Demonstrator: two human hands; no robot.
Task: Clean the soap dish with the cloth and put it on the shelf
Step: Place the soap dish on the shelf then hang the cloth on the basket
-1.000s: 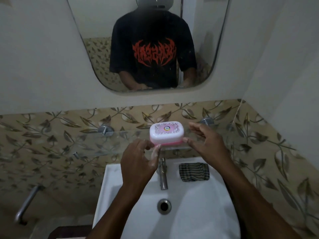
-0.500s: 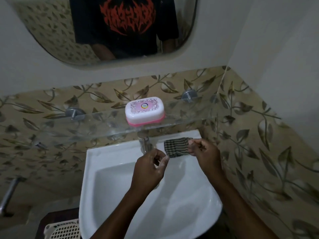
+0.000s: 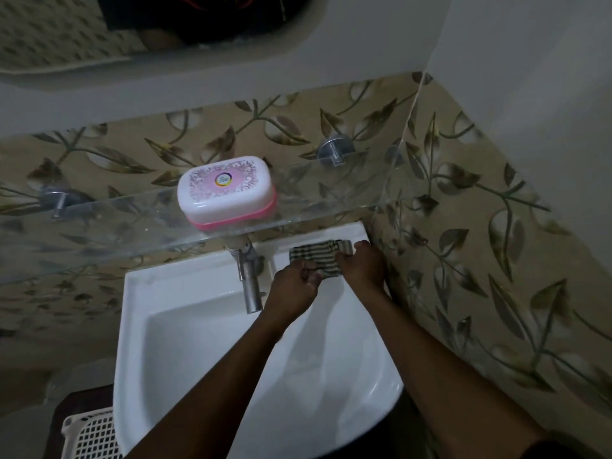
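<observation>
soap dish (image 3: 227, 193): on the glass shelf (image 3: 99, 226) — 11 o'clock of both hands.
cloth (image 3: 314, 258): sink (image 3: 132, 326) rim, 3 o'clock of tap (image 3: 248, 279).
left hand (image 3: 294, 286): fingers curled, pinching cloth.
right hand (image 3: 362, 263): gripping cloth's right end.

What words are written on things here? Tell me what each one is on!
Soap dish lid: one tiny word in a round logo, too blurred to read.
Mirror: red shirt print, cut off at the top edge, unreadable.
Cloth, sink, tap: no words.
</observation>
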